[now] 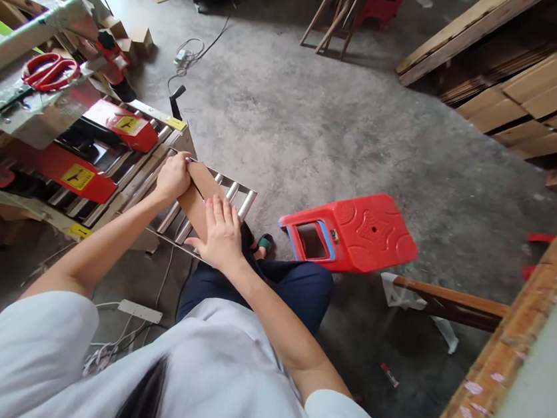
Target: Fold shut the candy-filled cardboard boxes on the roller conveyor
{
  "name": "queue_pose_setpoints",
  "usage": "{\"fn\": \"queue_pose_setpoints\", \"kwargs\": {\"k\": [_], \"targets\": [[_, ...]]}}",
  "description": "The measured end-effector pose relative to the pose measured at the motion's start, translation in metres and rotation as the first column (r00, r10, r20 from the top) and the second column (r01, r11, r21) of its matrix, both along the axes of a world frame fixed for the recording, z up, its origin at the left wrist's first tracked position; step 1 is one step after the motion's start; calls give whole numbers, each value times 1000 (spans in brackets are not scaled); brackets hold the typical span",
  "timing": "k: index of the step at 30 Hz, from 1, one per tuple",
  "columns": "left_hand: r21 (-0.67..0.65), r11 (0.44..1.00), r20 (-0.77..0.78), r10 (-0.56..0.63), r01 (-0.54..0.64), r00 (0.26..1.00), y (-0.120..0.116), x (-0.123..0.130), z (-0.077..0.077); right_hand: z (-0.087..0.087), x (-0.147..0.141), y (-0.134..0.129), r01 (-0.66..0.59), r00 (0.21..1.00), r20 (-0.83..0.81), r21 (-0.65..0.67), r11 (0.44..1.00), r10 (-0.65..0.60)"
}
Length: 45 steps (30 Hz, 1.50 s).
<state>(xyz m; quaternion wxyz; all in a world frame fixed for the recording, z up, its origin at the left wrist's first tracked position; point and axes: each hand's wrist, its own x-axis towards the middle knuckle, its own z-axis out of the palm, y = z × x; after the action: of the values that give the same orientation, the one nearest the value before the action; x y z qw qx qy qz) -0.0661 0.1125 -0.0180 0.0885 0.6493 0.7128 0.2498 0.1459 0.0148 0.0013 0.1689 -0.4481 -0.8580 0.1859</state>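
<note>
A small brown cardboard box (192, 207) rests on the metal roller conveyor (232, 194) in front of me, with a dark seam between its top flaps. At the box's far left end, my left hand (174, 176) is closed, fingers curled on the corner. My right hand (222, 233) lies flat on the near part of the top, its fingers stretched out and pressing on the cardboard. To the left is a box-taping machine with red side guides (133, 132) and yellow warning labels.
Red scissors (51, 72) lie on top of the machine. A red plastic stool (374, 230) is on the floor to my right. A power strip (140, 312) with cables is at lower left. Flattened cardboard (549, 85) is stacked at upper right; a wooden-edged table (521, 330) stands at right.
</note>
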Motion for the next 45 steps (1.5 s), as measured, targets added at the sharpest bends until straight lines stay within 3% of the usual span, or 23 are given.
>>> {"fn": "queue_pose_setpoints", "kwargs": {"k": [3,6,7,11,13,15,17,22,25,29,32,34,36,40,43,45], "targets": [[214,976,143,-2,-29,990,-8,1,4,-11,-7,-14,-1,998,58,19,1000,0],[407,910,184,5,-80,983,-39,24,13,-8,0,-10,5,999,32,-42,999,-3],[420,907,178,-35,-44,983,-54,36,15,-5,4,-6,-3,1000,9,-70,998,4],[291,907,153,-358,304,921,-108,77,8,-1,25,16,-163,975,-185,-189,968,128],[279,902,202,-389,328,899,-120,83,1,-2,33,25,-201,936,-328,-208,957,125],[307,918,265,-335,250,904,-122,79,-4,-4,37,28,-142,912,-407,-194,971,52],[323,929,309,-285,181,907,-120,72,-8,-3,37,26,-65,931,-365,-164,984,1],[342,926,328,-275,158,904,-118,63,-13,14,32,18,-77,995,-73,-148,986,66],[375,916,337,-280,145,899,-121,64,-13,20,32,20,-108,994,-13,-200,974,108],[336,917,232,-302,216,925,-122,67,-7,9,39,26,-170,981,-132,-262,950,139],[170,913,15,-379,371,925,-119,71,-1,-4,52,34,-304,913,-374,-353,885,164],[51,904,-101,-418,424,903,-119,78,1,-9,59,40,-376,836,-540,-441,815,94],[-7,917,-148,-396,399,906,-120,87,2,-12,62,43,-421,758,-652,-510,750,-18],[-23,947,-131,-322,322,938,-122,100,-6,-16,62,36,-363,662,-704,-599,714,-255],[-56,963,-134,-270,264,954,-107,77,-10,-27,78,23,-295,588,-691,-668,683,-421],[-79,985,-168,-168,156,971,-89,37,-2,-40,100,12,-252,557,-658,-715,652,-507]]}}
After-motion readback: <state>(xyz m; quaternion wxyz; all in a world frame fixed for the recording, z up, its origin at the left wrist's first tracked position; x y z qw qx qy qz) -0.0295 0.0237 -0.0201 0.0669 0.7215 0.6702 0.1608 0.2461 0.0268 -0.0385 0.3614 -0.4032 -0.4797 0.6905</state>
